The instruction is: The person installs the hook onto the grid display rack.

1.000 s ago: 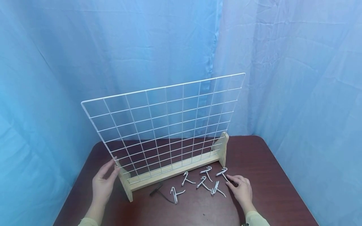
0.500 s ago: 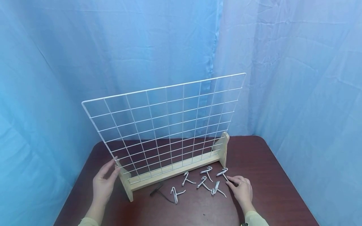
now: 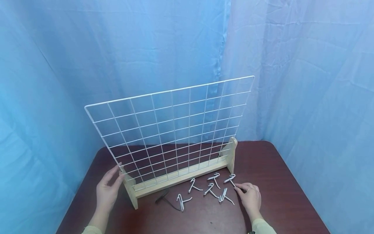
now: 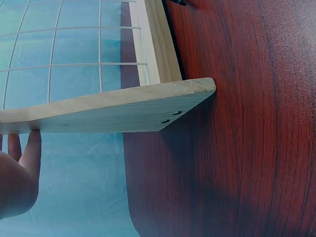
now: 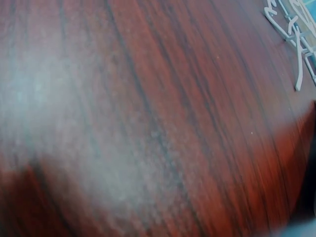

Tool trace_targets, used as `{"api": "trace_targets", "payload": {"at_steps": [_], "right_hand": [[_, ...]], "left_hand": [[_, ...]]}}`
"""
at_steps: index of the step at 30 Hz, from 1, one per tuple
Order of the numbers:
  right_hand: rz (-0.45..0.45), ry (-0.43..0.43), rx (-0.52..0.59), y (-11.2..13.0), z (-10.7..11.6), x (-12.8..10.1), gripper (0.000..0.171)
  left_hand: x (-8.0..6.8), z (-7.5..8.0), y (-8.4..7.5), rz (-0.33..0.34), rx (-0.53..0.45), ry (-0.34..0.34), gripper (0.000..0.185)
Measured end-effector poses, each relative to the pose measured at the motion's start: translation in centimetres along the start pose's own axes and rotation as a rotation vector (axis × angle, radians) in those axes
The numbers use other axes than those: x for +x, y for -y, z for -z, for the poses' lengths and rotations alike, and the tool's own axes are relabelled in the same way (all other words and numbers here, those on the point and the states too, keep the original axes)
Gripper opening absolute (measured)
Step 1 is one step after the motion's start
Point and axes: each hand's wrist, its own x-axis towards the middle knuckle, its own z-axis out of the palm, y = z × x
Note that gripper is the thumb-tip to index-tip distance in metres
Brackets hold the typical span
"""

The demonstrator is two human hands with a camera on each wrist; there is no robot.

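Right hand [image 3: 250, 199] flat on the tabletop [image 3: 280, 182], fingers loosely extended, grip holding nothing; index fingertip touching or just short of the nearest white wire hook [image 3: 230, 179], hard to tell which. Best handled by pinching that hook at its straight shank between thumb and index, lifting clear of the neighbours before turning it, since the bent ends look likely to snag one another.

Left hand [image 3: 107, 190] upright against the near wooden end foot [image 3: 130, 191] of the wire grid panel [image 3: 172, 130], fingers straight, grip open, fingertips at the top of that foot where the grid's corner meets it. Left wrist view confirming fingers [image 4: 30, 148] resting on the foot's edge, not wrapped round it. Steady bracing here advisable, as the tall, light panel may rock.

More white hooks [image 3: 210, 188] scattered just in front of the wooden base rail [image 3: 178, 177], between both hands. One dark hook [image 3: 163, 197] lying nearer the left foot. Blue curtain [image 3: 117, 48] behind the panel.
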Motion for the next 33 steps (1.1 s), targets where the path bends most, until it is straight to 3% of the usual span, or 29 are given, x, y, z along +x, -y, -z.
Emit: {"api": "trace_targets", "payload": {"at_steps": [10,24,29,33], "right_hand": [[-0.023,-0.019,-0.004,0.3,-0.1,0.0,0.008],[-0.193,0.182,0.078,0.7,1.3,1.3,0.009],[-0.25,0.218,0.098,0.9,1.7,1.7,0.016],[-0.308,0.22,0.187,1.2,1.9,1.9,0.017]], "left_hand": [[0.0,0.0,0.1,-0.004,-0.014,0.007,0.038],[0.0,0.1,0.4,-0.008,0.019,0.005,0.04],[0.0,-0.1,0.5,-0.034,0.011,0.001,0.038],[0.0,-0.1,0.5,-0.039,0.006,-0.004,0.039]]}}
